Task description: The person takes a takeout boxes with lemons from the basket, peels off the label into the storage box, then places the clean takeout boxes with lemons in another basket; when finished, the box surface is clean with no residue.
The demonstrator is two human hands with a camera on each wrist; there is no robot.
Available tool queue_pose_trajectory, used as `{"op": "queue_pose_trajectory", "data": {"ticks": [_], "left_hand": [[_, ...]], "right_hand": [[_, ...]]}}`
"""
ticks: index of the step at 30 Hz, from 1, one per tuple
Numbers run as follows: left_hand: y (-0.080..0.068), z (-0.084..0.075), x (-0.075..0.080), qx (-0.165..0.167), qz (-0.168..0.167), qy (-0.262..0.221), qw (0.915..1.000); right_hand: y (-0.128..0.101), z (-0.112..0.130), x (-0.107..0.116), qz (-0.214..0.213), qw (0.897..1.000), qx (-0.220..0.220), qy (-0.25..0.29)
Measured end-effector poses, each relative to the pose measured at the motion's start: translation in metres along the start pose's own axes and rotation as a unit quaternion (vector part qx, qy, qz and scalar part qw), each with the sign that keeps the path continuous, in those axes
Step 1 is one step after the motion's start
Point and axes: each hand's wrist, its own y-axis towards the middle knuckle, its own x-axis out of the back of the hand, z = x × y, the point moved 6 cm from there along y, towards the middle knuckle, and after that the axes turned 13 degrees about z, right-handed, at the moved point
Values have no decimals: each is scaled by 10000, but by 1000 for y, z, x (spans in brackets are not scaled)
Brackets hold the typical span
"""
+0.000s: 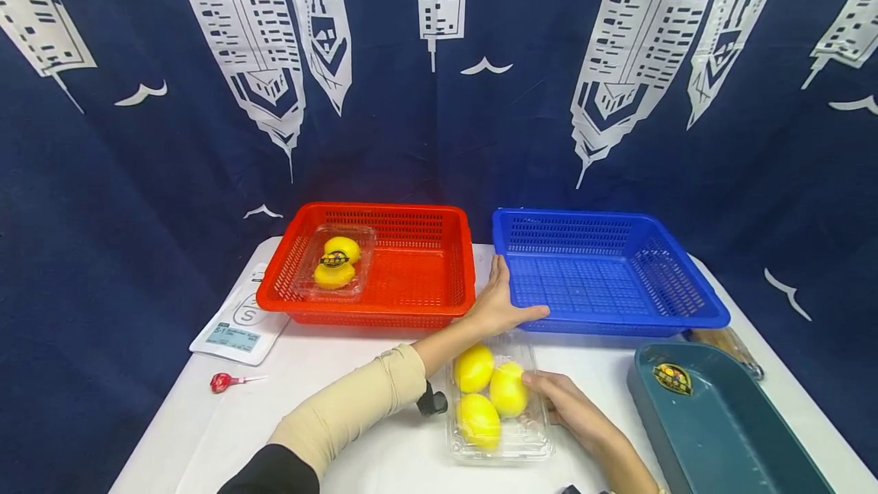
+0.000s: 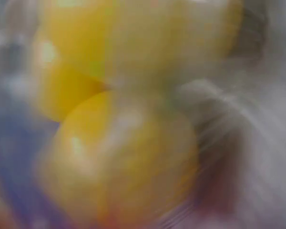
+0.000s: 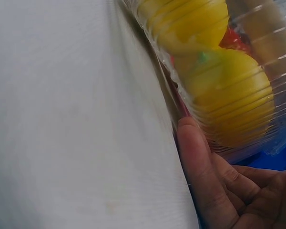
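Observation:
A clear plastic clamshell box point(image 1: 507, 444) holding three lemons point(image 1: 479, 421) lies before me on the white table. My right hand point(image 1: 565, 399) grips its right side, thumb over the top; in the right wrist view the fingers point(image 3: 195, 152) lie along the ribbed wall. My left hand point(image 1: 497, 307) is stretched past the far end of the box with fingers straight and thumb spread, overlapping the near left corner of the blue basket point(image 1: 572, 284). Blurred lemons point(image 2: 124, 157) behind clear plastic fill the left wrist view.
At back left, a red basket point(image 1: 384, 311) contains another clear box point(image 1: 334, 261) with two lemons and a black label. A teal bin point(image 1: 727, 410) with a label sticker point(image 1: 673, 378) stands at right. A white packet point(image 1: 240, 326) and a red lollipop point(image 1: 222, 382) lie at left.

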Motion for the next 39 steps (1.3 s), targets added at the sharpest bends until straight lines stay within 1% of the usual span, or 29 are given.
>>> {"op": "queue_pose_trajectory", "data": {"ticks": [3,6,10,15,18,23,29,34,39], "left_hand": [[2,4,-2,-113,-55,103,9999],[4,8,-4,-150,-108,166,9997],[5,10,-5,-240,-81,180,9995],[6,12,-5,-162,-140,228,9995],[7,12,-5,-136,-191,228,9995],[8,11,-5,-173,-205,189,9995],[8,12,-7,-66,-103,231,9997],[7,12,-7,-72,-153,250,9995],[7,13,-7,-112,-208,268,9994]], "right_hand": [[-1,0,-1,49,10000,24,-20],[-1,1,-1,79,10000,37,-3],[-2,1,0,82,10000,20,27],[-2,1,-1,245,9996,-17,163],[-3,2,-1,252,9995,-53,196],[-4,4,-2,180,9996,-90,195],[-9,4,-4,81,9996,-212,179],[-17,6,-3,-168,9992,-359,21],[-32,7,-1,-457,9972,-568,-186]]}}
